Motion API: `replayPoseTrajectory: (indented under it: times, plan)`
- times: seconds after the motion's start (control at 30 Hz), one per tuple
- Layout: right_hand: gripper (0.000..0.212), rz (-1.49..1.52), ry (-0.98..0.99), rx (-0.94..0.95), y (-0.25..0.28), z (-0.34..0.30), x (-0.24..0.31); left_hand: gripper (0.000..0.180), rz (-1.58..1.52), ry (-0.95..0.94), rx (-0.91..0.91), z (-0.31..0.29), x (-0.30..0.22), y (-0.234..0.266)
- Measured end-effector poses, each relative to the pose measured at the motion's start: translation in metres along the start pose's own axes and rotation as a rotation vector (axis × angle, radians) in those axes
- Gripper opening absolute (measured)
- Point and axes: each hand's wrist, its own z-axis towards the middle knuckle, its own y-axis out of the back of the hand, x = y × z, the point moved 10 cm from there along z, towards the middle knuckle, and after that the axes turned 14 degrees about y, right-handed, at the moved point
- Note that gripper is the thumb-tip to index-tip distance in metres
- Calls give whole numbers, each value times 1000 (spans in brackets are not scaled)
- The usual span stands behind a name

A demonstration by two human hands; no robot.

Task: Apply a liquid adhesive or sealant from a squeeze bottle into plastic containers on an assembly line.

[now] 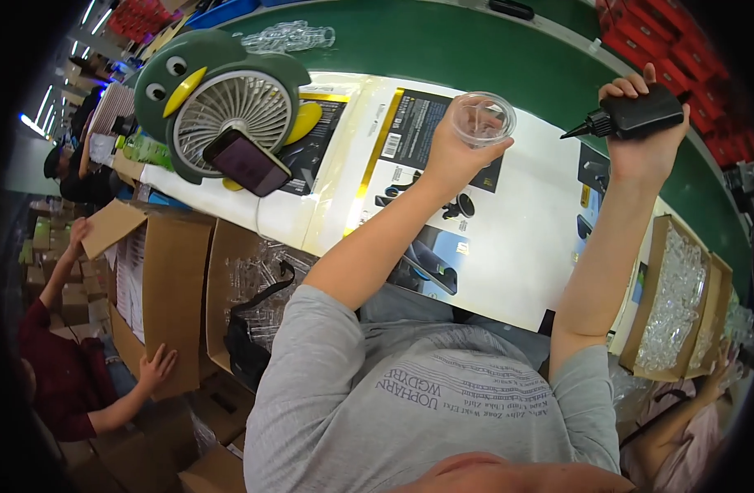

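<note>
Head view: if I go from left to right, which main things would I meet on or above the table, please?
Penguin fan → clear cup in the left hand → black bottle in the right hand.

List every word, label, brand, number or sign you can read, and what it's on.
Grey T-shirt: rows of dark lettering, upside down in this view; I won't copy the wording.
Printed covering on the table: a barcode and small print, too small to read.
Black bottle in the right hand: no lettering visible.
Clear cup in the left hand: none visible.
</note>
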Motion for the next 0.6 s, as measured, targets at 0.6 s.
replayPoseTrajectory:
  times: [0.6]
  plan:
    - [35, 226, 82, 205, -50, -22, -18, 45, 285, -84, -29, -16, -14, -18]
